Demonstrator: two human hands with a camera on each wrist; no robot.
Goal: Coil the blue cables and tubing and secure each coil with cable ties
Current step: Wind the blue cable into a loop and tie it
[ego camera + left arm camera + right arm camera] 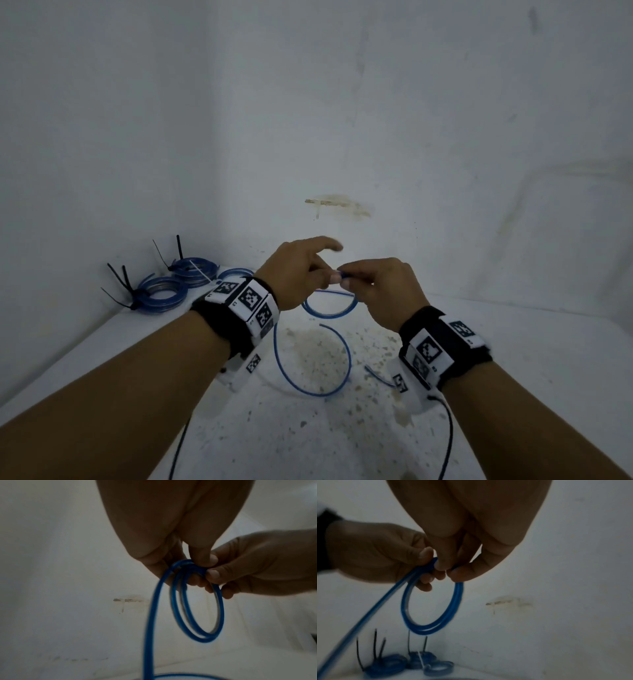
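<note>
Closest to the camera, two bare arms reach forward over a white table [534,342]. Each wrist wears a black band with black-and-white square patterns on it, the left wrist band [239,305] and the right wrist band [442,342]. A thin black wire hangs down from under each band.

The table top is white with many small brown and grey specks, and a worn, dirty patch sits in the middle. A long loose part of the blue tubing [342,363] lies there in a big open curve, between the two arms.

A little farther on, both hands meet above the table. The left hand [298,270] pinches the top of a small round coil [197,601] of the same blue tubing between thumb and fingers, with one finger sticking out straight. The right hand [380,284] pinches the same spot from the other side, its fingertips curled round the tubing. The two hands touch each other there. The small coil has about two loops and hangs down from the fingers, and the loose part runs from it down to the table.

Farther back on the left, near the corner, three finished blue coils [161,291] lie on the table close together. Black cable ties [118,277] stick up from two of them, and a white cable tie [200,272] lies across the middle one.

At the very back, plain white walls [445,120] meet in a corner. One wall has a brown stain [337,205] just above the hands.
</note>
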